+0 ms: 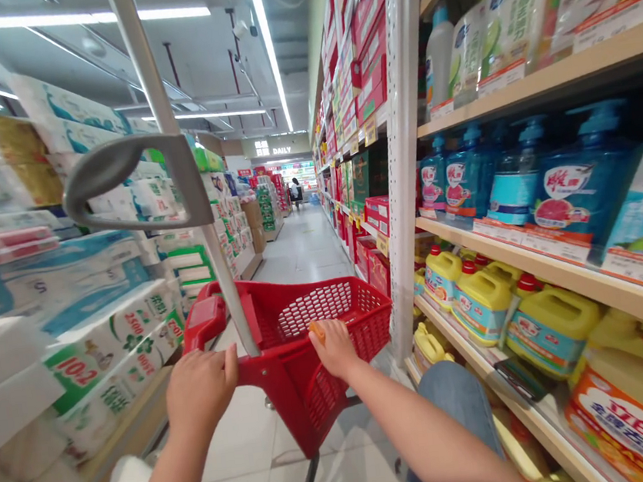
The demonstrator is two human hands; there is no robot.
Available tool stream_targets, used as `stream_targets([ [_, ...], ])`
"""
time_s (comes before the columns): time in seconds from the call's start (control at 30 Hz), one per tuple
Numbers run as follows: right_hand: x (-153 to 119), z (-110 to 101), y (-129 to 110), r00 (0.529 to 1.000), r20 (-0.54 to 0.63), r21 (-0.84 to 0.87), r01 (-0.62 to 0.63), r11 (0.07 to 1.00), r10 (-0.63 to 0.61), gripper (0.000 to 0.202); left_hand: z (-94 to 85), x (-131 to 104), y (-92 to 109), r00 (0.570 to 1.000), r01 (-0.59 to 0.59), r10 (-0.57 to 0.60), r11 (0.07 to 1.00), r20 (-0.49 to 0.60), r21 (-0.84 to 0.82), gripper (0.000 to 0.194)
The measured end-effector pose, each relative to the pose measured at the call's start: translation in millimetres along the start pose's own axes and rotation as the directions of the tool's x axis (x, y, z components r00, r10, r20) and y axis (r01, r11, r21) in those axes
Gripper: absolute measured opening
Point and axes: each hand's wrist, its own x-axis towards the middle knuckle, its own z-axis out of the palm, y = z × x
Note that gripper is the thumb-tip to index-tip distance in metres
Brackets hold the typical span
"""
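Observation:
A red plastic shopping cart (pixel 322 303) stands in front of me with nothing visible in its basket. My left hand (pixel 201 382) is closed round the left part of the cart's red handle. On the basket's near rim rests my right hand (pixel 334 348), its fingers curled round a small orange thing (pixel 317 332) that they mostly hide. A metal pole (pixel 225 283) with a grey loop handle (pixel 138 184) rises from the cart, just right of my left hand.
Shelves (pixel 512 80) at the right hold blue pump bottles (pixel 572 174) and yellow jugs (pixel 482 296). Tissue packs (pixel 119 349) are stacked at the left. Between them a tiled aisle (pixel 304 243) runs ahead to a distant person (pixel 295 190). A white post (pixel 397 147) stands beside the cart.

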Motion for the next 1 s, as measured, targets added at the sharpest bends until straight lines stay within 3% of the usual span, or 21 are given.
stream_targets([
  [0.1, 13.3, -9.5, 1.2, 0.991, 0.067, -0.008, -0.115, 0.993, 0.115, 0.027, 1.4, 0.3, -10.2, 0.985, -0.162, 0.173, 0.949, 0.018, -0.271, 0.049],
  [0.2, 15.6, -14.1, -16.0, 0.994, 0.09, 0.053, -0.066, 0.996, 0.061, 0.026, 11.4, 4.7, -22.5, 0.966, -0.253, 0.246, 0.848, -0.078, -0.466, 0.044],
  [0.37, 3.1, -15.7, -47.9, 0.983, 0.0, 0.261, 0.175, 0.949, -0.181, 0.023, 14.5, 3.8, -10.3, 0.986, -0.103, 0.041, 0.914, -0.163, -0.392, 0.049],
  [0.47, 6.2, -22.7, -40.8, 0.99, 0.005, 0.248, 0.135, 0.959, -0.14, 0.025, 4.1, -2.4, 1.3, 0.988, -0.136, 0.087, 0.889, -0.131, -0.437, 0.047],
  [0.6, 15.7, -32.1, -28.4, 0.997, 0.065, 0.175, 0.028, 0.984, -0.039, 0.031, 0.6, -3.7, 2.2, 0.962, -0.267, 0.241, 0.754, -0.125, -0.601, 0.042],
  [0.7, 8.0, -33.2, -38.8, 0.999, 0.022, 0.199, 0.04, 0.979, -0.045, 0.028, 7.6, -0.4, 4.1, 0.971, -0.228, 0.145, 0.789, -0.188, -0.571, 0.043],
  [0.87, -17.7, -38.6, -53.0, 0.977, -0.173, 0.343, 0.175, 0.923, -0.121, 0.037, 8.3, -2.3, 24.8, 0.978, -0.141, 0.047, 0.866, -0.203, -0.479, 0.045],
  [1.0, -13.3, -45.4, -41.7, 0.989, -0.088, 0.393, 0.142, 0.908, -0.116, 0.039, -1.2, -5.1, 46.4, 0.984, -0.095, 0.02, 0.903, -0.179, -0.419, 0.046],
])
